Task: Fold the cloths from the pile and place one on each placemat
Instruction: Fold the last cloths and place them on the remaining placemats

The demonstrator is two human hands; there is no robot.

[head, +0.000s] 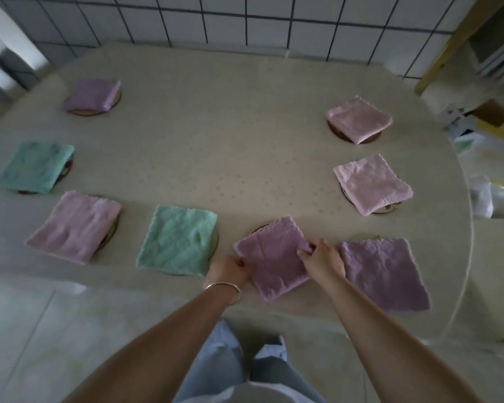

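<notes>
Purple folded cloth (pixel 274 258) at near table edge, lying over round placemat (pixel 259 228), only a sliver of mat showing. Left hand (pixel 230 270) pinching near-left corner; right hand (pixel 322 258) pinching right corner, fingers closed on fabric. Judged light, soft, limp terry: layers likely to slide apart unless held at corners or folded edge. Farther off: seven more folded cloths on mats around beige table (pixel 216 141).
</notes>
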